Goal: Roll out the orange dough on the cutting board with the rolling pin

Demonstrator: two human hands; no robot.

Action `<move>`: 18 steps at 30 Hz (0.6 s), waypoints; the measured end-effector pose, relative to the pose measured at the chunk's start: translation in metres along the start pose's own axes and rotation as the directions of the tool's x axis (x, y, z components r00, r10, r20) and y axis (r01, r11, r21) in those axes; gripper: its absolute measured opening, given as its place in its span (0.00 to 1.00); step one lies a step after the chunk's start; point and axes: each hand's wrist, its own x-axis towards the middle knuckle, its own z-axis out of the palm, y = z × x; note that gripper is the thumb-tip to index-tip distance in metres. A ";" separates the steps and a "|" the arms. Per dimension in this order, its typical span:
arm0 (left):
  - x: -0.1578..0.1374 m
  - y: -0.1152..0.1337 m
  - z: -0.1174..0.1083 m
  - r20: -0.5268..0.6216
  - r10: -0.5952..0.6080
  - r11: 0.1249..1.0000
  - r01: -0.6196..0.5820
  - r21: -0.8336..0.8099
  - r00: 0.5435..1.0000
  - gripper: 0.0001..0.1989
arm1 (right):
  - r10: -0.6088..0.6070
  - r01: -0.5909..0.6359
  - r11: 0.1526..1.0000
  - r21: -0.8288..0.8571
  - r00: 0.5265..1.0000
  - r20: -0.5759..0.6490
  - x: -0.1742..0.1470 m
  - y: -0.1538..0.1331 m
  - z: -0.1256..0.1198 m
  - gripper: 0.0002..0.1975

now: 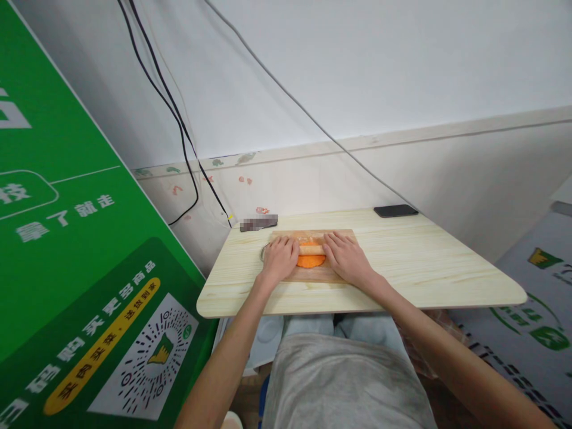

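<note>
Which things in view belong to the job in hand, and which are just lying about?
In the job:
rolling pin, with the left hand and right hand at its ends
orange sheet under the pin
wooden board beneath the sheet

Apparently just lying about:
black phone-like slab
pixelated item, identity unclear

Place: probably a grocery shop corner.
Green panel (84, 262): large Chinese meat-and-vegetable advert with QR code (149, 363).
Grey panel (509, 283): matching yellow-green logo (544, 258).
</note>
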 end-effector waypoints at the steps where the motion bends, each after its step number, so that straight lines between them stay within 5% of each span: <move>1: -0.004 0.000 0.001 -0.030 0.011 1.000 -0.011 -0.006 0.999 0.22 | -0.012 0.012 1.000 0.007 1.000 -0.016 -0.004 -0.001 0.000 0.29; 5: -0.011 0.000 0.006 -0.085 0.040 0.999 -0.041 -0.015 0.996 0.22 | -0.038 0.038 0.999 0.004 0.999 -0.027 -0.011 0.000 0.000 0.30; 18: 0.042 -0.009 0.012 0.077 -0.102 0.995 0.102 0.002 0.992 0.22 | 0.046 -0.037 0.996 -0.083 0.992 0.117 0.041 0.020 0.007 0.26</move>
